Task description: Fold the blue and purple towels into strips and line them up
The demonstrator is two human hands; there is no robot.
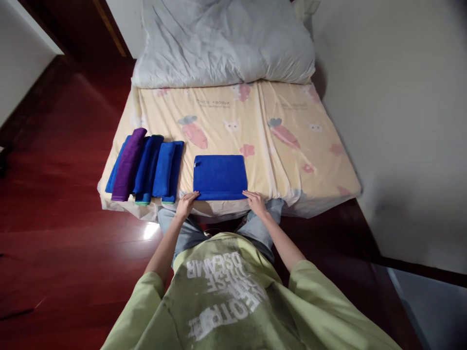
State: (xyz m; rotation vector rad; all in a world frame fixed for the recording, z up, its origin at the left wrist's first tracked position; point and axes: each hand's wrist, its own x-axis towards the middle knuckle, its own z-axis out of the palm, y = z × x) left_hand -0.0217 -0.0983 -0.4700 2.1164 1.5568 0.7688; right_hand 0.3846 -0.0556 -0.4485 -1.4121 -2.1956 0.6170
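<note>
A blue towel (220, 174) lies flat as a rectangle near the front edge of the bed, with a small pale tag at its upper left. Its near edge is turned over in a narrow strip. My left hand (187, 204) grips the near left corner between thumb and fingers. At the near right corner, my right hand (256, 201) pinches the same edge. To the left lie several rolled or folded towels, mostly blue, such as one blue roll (164, 169); a purple rolled towel (129, 165) rests on top of the others at a slant.
The bed (310, 184) wears a yellow sheet printed with carrots and rabbits. A bunched grey-white quilt (226, 43) covers its far end. A white wall (408, 121) rises on the right, and dark red wooden floor (54, 194) spreads on the left.
</note>
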